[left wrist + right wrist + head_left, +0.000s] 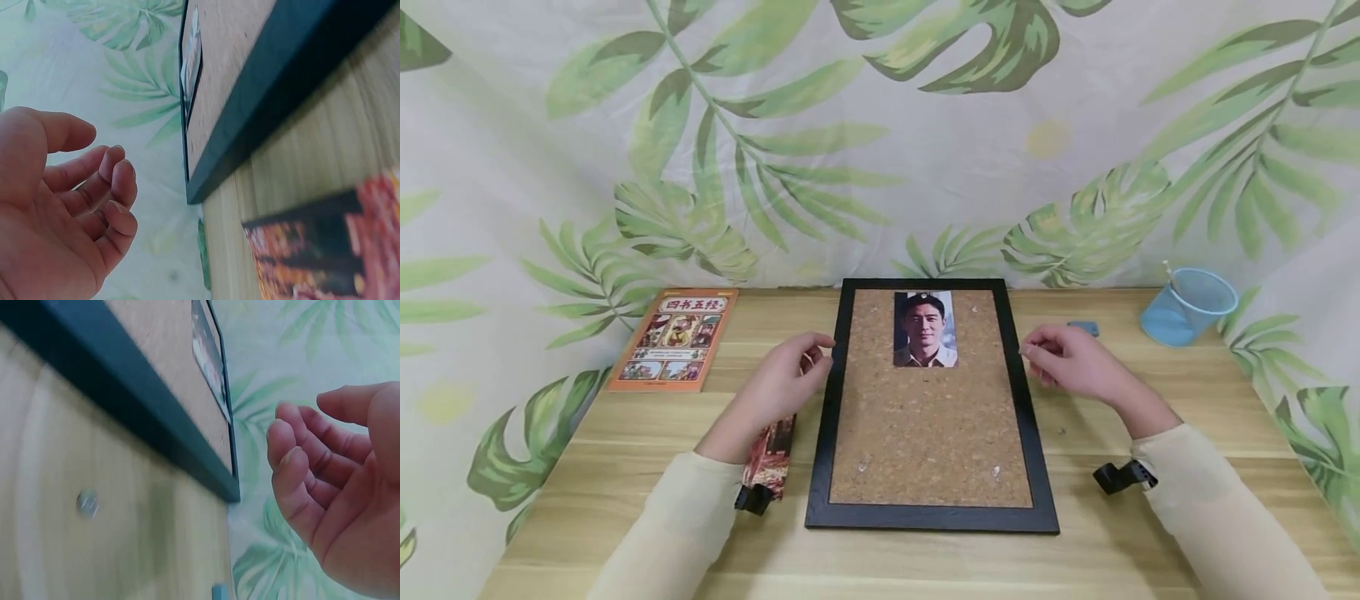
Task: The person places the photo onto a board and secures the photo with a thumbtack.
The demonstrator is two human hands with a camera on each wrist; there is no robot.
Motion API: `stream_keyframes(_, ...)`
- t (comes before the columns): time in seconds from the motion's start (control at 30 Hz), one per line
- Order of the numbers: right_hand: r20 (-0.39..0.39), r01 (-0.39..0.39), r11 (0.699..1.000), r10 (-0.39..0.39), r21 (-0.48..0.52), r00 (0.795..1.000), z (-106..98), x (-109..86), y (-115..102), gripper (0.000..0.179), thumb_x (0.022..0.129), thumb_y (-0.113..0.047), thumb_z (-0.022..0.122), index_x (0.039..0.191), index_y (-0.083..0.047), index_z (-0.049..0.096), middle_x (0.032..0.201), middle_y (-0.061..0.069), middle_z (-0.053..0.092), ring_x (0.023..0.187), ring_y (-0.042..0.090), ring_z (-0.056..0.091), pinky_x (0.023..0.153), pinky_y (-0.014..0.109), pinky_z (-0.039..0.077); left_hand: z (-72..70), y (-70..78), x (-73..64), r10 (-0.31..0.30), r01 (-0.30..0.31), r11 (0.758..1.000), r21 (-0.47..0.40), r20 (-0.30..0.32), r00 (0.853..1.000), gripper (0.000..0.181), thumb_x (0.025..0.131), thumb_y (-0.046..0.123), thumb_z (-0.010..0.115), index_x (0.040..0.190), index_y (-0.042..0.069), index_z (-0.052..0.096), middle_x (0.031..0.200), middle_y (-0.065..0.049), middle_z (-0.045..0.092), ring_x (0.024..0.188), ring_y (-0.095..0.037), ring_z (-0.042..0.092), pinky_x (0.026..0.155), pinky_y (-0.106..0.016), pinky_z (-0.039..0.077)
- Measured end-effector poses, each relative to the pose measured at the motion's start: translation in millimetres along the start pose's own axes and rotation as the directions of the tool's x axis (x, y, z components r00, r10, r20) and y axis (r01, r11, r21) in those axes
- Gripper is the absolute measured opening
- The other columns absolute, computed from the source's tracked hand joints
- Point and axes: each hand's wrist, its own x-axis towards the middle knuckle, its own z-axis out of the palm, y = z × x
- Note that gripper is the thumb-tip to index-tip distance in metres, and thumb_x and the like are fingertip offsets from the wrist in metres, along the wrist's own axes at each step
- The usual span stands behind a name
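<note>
A cork board (925, 433) in a black frame lies on the table, with a portrait photo (925, 333) at its top centre, a small pin at the photo's upper edge. My left hand (790, 371) hovers beside the left side of the frame, fingers loosely bent and holding nothing. Across from it, my right hand (1067, 358) is by the right side, also holding nothing. Both wrist views show the hands apart from the frame. A reddish printed picture (319, 250) lies partly under my left forearm. Small clear pins (997, 472) sit near the board's corners.
An orange comic-style book (673, 340) lies at the back left. At the back right stands a blue mesh cup (1180, 312) with a thin stick in it. A small blue object (1083, 328) lies behind my right hand. One small clear pin (87, 504) lies on the tabletop.
</note>
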Motion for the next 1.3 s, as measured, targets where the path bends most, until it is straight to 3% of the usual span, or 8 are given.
stream_keyframes(0.17, -0.021, -0.034, 0.999, 0.034, 0.009, 0.999, -5.0, -20.0, 16.0, 0.027, 0.113, -0.016, 0.057, 0.117, 0.009, 0.067, 0.084, 0.014, 0.069, 0.067, 0.018, 0.064, 0.058, 0.029, 0.053, -6.9, -13.0, -9.2, -0.005, 0.005, 1.000, 0.017, 0.008, 1.000, 0.034, 0.111, 0.016, 0.055, 0.137, -0.003, 0.065, 0.097, -0.009, 0.068, 0.075, -0.016, 0.058, 0.066, -0.033, 0.049)
stream_keyframes(0.53, -0.023, -0.100, 0.995, 0.100, 0.003, 0.995, -2.8, -57.9, 49.9, 0.025, 0.112, -0.017, 0.059, 0.117, 0.005, 0.069, 0.085, 0.010, 0.069, 0.072, 0.013, 0.063, 0.061, 0.029, 0.055, -24.0, -39.6, -46.1, -0.136, 0.131, 0.984, 0.117, 0.034, 0.990, 0.037, 0.111, 0.021, 0.055, 0.139, -0.002, 0.065, 0.096, -0.007, 0.069, 0.070, -0.016, 0.058, 0.063, -0.035, 0.048)
stream_keyframes(0.8, -0.014, -0.118, 0.993, 0.118, -0.012, 0.993, 4.1, -70.6, 66.1, 0.023, 0.111, -0.015, 0.061, 0.118, 0.006, 0.069, 0.086, 0.008, 0.070, 0.071, 0.010, 0.064, 0.060, 0.029, 0.055, -32.0, -65.4, -71.6, -0.191, 0.183, 0.971, 0.157, 0.039, 0.981, 0.038, 0.109, 0.019, 0.061, 0.134, -0.008, 0.064, 0.096, -0.009, 0.066, 0.073, -0.017, 0.057, 0.064, -0.034, 0.048)
stream_keyframes(0.9, 0.012, -0.132, 0.991, 0.132, 0.005, 0.991, 9.1, -73.3, 70.0, 0.024, 0.109, -0.014, 0.063, 0.120, 0.007, 0.067, 0.089, 0.007, 0.071, 0.072, 0.010, 0.066, 0.061, 0.029, 0.057, -33.6, -73.2, -78.5, -0.238, 0.223, 0.947, 0.231, 0.040, 0.970, 0.051, 0.107, 0.026, 0.066, 0.140, -0.011, 0.057, 0.106, -0.018, 0.065, 0.078, -0.021, 0.060, 0.069, -0.040, 0.052)
stream_keyframes(1.0, 0.052, -0.140, 0.990, 0.139, 0.027, 0.989, 14.8, -75.0, 72.1, 0.024, 0.108, -0.014, 0.065, 0.121, 0.006, 0.067, 0.086, 0.007, 0.070, 0.068, 0.011, 0.064, 0.059, 0.030, 0.056, -32.9, -79.2, -83.7, -0.290, 0.260, 0.908, 0.328, 0.045, 0.956, 0.074, 0.103, 0.040, 0.071, 0.148, -0.014, 0.047, 0.122, -0.034, 0.059, 0.088, -0.034, 0.066, 0.078, -0.054, 0.058)
stream_keyframes(1.1, 0.069, -0.149, 0.988, 0.146, 0.033, 0.987, 19.5, -75.2, 71.7, 0.024, 0.106, -0.016, 0.069, 0.120, 0.003, 0.067, 0.084, 0.006, 0.068, 0.064, 0.011, 0.061, 0.057, 0.030, 0.054, -31.6, -83.2, -86.6, -0.314, 0.270, 0.877, 0.398, 0.048, 0.948, 0.092, 0.098, 0.050, 0.075, 0.152, -0.016, 0.040, 0.134, -0.045, 0.051, 0.099, -0.049, 0.068, 0.090, -0.066, 0.057)
stream_keyframes(1.2, 0.052, -0.141, 0.990, 0.141, -0.013, 0.989, 23.0, -74.0, 70.0, 0.022, 0.104, -0.018, 0.072, 0.117, -0.001, 0.069, 0.086, 0.004, 0.068, 0.066, 0.009, 0.058, 0.058, 0.028, 0.052, -30.7, -84.9, -87.2, -0.321, 0.269, 0.871, 0.411, 0.061, 0.945, 0.094, 0.097, 0.048, 0.078, 0.152, -0.018, 0.040, 0.138, -0.047, 0.052, 0.114, -0.060, 0.064, 0.098, -0.069, 0.054)
stream_keyframes(1.3, 0.029, -0.132, 0.990, 0.133, -0.060, 0.991, 25.5, -72.0, 67.8, 0.020, 0.102, -0.020, 0.075, 0.114, -0.004, 0.071, 0.090, 0.003, 0.069, 0.070, 0.007, 0.058, 0.061, 0.026, 0.051, -31.1, -86.4, -86.9, -0.324, 0.272, 0.881, 0.388, 0.076, 0.943, 0.092, 0.098, 0.043, 0.078, 0.153, -0.020, 0.038, 0.144, -0.046, 0.052, 0.128, -0.062, 0.057, 0.106, -0.070, 0.049)
